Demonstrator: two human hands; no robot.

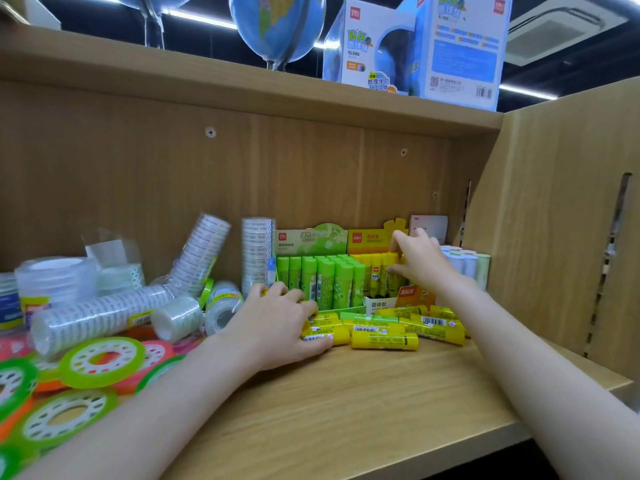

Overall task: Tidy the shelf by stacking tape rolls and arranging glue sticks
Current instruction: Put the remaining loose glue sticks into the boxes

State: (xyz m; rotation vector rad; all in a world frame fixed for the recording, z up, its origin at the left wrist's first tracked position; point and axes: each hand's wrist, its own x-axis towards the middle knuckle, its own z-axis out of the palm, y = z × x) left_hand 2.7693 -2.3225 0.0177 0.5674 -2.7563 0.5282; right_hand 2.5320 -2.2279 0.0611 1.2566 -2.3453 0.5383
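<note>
Several yellow glue sticks point(384, 340) lie loose on the wooden shelf point(363, 403) in front of two display boxes. The green box point(311, 237) holds upright green glue sticks point(325, 282); the yellow box point(367, 239) holds upright yellow sticks point(375, 275). My left hand point(277, 320) curls over a loose yellow stick point(322, 336) at the pile's left end. My right hand point(420, 259) reaches into the yellow box, fingers pinching an upright yellow stick. Clear tape roll stacks point(93, 318) lie tumbled at left, one stack point(258, 254) standing upright.
Flat green and orange tape rings point(100, 362) crowd the shelf's left front. Clear tubs point(55, 278) stand at back left. Pastel tubes point(464, 265) stand right of the yellow box by the side panel point(554, 237). Globes and boxes point(415, 46) sit on the shelf above.
</note>
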